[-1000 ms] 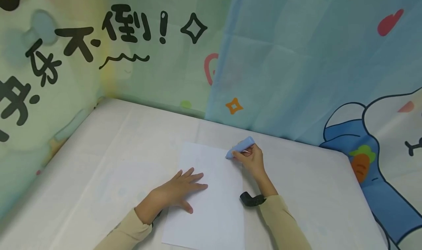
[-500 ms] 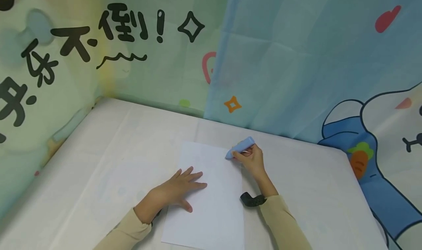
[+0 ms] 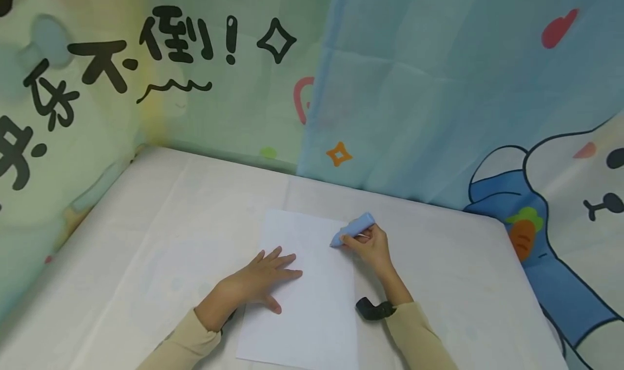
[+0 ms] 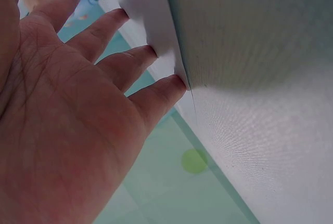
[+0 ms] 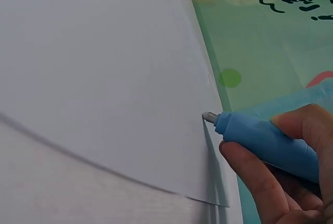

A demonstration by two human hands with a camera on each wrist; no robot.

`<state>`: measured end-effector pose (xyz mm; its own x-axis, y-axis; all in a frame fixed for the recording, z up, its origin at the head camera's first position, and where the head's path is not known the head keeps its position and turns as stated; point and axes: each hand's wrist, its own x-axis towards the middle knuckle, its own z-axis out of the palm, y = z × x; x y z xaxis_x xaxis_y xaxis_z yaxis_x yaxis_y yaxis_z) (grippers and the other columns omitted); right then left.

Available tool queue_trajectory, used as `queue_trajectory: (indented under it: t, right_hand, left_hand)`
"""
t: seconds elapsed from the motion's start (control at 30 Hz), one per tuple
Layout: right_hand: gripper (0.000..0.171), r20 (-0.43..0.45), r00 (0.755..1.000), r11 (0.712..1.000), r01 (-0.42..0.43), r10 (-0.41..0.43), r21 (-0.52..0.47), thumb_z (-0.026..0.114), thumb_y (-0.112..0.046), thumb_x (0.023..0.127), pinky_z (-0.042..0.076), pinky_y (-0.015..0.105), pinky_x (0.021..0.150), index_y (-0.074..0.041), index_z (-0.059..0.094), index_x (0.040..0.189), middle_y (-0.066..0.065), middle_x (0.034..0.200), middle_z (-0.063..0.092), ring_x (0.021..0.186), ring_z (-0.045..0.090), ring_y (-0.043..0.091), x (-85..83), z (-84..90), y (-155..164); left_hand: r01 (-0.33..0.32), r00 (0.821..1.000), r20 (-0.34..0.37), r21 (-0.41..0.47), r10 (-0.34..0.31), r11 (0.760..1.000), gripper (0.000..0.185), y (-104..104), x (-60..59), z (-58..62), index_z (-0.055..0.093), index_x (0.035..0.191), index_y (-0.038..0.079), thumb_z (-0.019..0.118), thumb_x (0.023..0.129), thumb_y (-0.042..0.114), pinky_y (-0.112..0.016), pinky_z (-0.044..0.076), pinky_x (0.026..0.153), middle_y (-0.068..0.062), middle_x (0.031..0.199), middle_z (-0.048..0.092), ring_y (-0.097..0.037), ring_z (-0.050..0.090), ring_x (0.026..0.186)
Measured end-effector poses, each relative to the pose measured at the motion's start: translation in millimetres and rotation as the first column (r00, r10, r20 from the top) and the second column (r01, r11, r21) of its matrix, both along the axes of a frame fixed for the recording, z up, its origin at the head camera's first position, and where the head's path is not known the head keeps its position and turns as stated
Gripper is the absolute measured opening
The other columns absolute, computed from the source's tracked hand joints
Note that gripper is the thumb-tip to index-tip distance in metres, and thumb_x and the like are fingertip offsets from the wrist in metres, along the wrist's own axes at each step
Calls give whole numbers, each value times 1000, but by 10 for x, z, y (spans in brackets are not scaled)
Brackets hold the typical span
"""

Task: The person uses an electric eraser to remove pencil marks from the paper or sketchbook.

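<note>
Right hand (image 3: 372,248) and its blue pen (image 3: 352,231) slipped lower down the frame, tip now at the white sheet's (image 3: 312,299) right edge, fingers wrapped round the barrel, left hand (image 3: 258,283) flat, fingers spread, pressing the paper at lower centre, white table (image 3: 185,213) beneath

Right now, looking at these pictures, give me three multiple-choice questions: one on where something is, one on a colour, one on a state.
1. Where does the left hand rest?
A. flat on the sheet of paper
B. on the curtain
C. off the table

2. What colour is the pen?
A. red
B. light blue
C. black

3. How does the right hand stand?
A. open and flat
B. gripping the pen
C. out of view

Answers: 1 A, its straight fingers lie on the paper's left part; 2 B, the barrel shows light blue in the head and right wrist views; 3 B, fingers and thumb curl round the barrel.
</note>
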<state>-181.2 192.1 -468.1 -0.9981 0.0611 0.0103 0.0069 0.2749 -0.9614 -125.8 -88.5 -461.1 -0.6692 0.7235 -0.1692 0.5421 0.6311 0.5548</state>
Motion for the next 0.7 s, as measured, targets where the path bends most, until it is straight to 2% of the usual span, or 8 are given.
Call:
queue_trajectory:
  t: [0.27, 0.5, 0.7]
  right_hand:
    - [32, -13, 1000, 1000, -26, 27, 15, 70, 13, 77, 57, 20, 62, 12, 51, 102, 12, 85, 68, 68, 67, 0, 153, -14, -39]
    - [35, -27, 999, 999, -46, 46, 15, 69, 15, 77, 57, 19, 66, 15, 52, 107, 26, 97, 68, 73, 67, 0, 246, 0, -34]
    - [35, -1, 997, 997, -73, 73, 18, 69, 14, 78, 57, 20, 66, 14, 52, 109, 27, 100, 68, 73, 66, 2, 325, 13, -10]
  left_hand:
    - [3, 1000, -7, 11, -3, 1000, 78, -10, 32, 15, 51, 142, 11, 82, 72, 26, -62, 16, 115, -15, 156, 33, -42, 18, 146]
    - [0, 1000, 4, 10, 0, 1000, 79, -4, 30, 29, 51, 142, 10, 82, 72, 25, -61, 15, 116, -16, 156, 32, -42, 17, 147]
    - [1, 1000, -6, 17, -1, 1000, 79, 11, 26, 10, 51, 142, 10, 82, 71, 25, -63, 15, 115, -17, 156, 33, -44, 17, 146]
